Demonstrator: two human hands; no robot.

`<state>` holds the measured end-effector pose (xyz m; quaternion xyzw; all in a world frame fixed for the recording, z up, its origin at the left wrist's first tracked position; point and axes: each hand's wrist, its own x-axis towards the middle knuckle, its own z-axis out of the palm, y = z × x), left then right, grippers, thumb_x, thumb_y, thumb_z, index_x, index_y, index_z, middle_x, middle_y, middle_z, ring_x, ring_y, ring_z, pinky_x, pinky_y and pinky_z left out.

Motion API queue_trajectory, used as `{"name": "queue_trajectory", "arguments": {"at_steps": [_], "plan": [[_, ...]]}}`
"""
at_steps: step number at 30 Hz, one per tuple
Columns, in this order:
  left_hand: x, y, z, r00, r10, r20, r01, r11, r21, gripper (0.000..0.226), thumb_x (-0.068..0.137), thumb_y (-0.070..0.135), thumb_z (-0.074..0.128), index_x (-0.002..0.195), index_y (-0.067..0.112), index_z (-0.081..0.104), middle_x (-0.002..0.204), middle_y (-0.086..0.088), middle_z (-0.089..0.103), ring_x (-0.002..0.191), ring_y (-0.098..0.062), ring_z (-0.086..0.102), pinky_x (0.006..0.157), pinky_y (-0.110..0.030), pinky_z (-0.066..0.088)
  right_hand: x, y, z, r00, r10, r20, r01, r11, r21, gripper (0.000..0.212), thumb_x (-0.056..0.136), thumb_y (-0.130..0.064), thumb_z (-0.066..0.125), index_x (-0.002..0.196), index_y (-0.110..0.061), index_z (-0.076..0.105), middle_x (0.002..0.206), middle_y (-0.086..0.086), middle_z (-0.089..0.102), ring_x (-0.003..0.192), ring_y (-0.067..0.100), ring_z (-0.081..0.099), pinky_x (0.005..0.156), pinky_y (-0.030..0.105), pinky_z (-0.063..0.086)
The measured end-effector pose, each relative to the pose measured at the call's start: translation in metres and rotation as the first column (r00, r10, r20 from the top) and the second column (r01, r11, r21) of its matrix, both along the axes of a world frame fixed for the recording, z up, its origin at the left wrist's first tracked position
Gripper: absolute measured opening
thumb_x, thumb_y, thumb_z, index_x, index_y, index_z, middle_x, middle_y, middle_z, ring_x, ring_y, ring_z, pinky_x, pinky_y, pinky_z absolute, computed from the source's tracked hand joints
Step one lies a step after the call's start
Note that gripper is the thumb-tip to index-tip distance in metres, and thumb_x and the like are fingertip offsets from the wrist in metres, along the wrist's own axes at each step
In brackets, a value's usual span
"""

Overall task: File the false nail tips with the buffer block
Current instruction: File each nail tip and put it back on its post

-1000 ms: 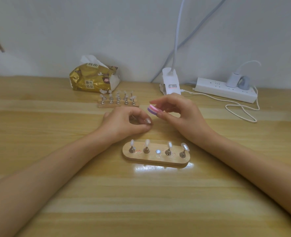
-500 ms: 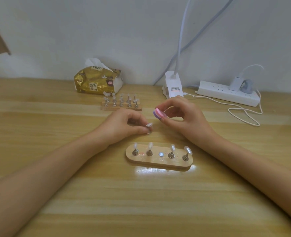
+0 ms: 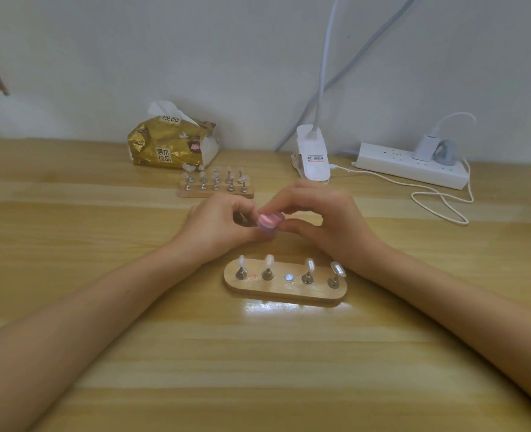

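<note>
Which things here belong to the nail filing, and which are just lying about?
Job: pink-and-purple buffer block; oval wooden stand of clear nail tips; rectangular wooden rack of tips.
Idle: gold tissue pack; white lamp clamp; white power strip.

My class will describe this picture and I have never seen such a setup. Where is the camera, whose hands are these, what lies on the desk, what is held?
No machine here: a person's two bare hands, filmed by a camera worn on their head, looking forward and down. The right hand pinches a small pink and purple buffer block. The left hand pinches something small against it, mostly hidden, probably the nail tip missing from the empty middle spot of the near wooden stand, which carries four other tips. Behind on the wooden table stand a second stand of tips, a gold tissue pack, a white lamp clip and a power strip.
</note>
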<state>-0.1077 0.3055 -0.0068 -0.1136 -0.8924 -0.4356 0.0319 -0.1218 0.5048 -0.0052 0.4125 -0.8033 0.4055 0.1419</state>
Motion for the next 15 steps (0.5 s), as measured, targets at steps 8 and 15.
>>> {"name": "queue_trajectory", "arguments": {"at_steps": [8,15], "plan": [[0.0004,0.0002,0.0000,1.000,0.001,-0.009,-0.001,1.000,0.006,0.012,0.073,0.031,0.084,0.081,0.026,0.078,0.087,-0.001,0.075,0.091,-0.026,0.068,0.092,-0.048,0.051,-0.0017,0.0005,0.0000,0.999,-0.042,-0.015,0.042,0.999,0.026,0.017,0.085,0.003,0.074,0.100,-0.006,0.075,0.095,0.004,0.072,0.090,0.016,0.068,0.086,0.033,0.056],[0.0004,0.0004,0.0001,1.000,0.000,-0.005,0.000,1.000,0.003,0.009,0.073,0.031,0.084,0.076,0.027,0.077,0.085,0.002,0.075,0.092,-0.025,0.068,0.092,-0.048,0.051,-0.0032,0.0012,-0.0002,0.997,-0.070,0.025,0.070,0.997,0.021,0.015,0.085,0.003,0.074,0.099,-0.003,0.075,0.096,0.006,0.073,0.091,0.016,0.069,0.088,0.033,0.057]]}}
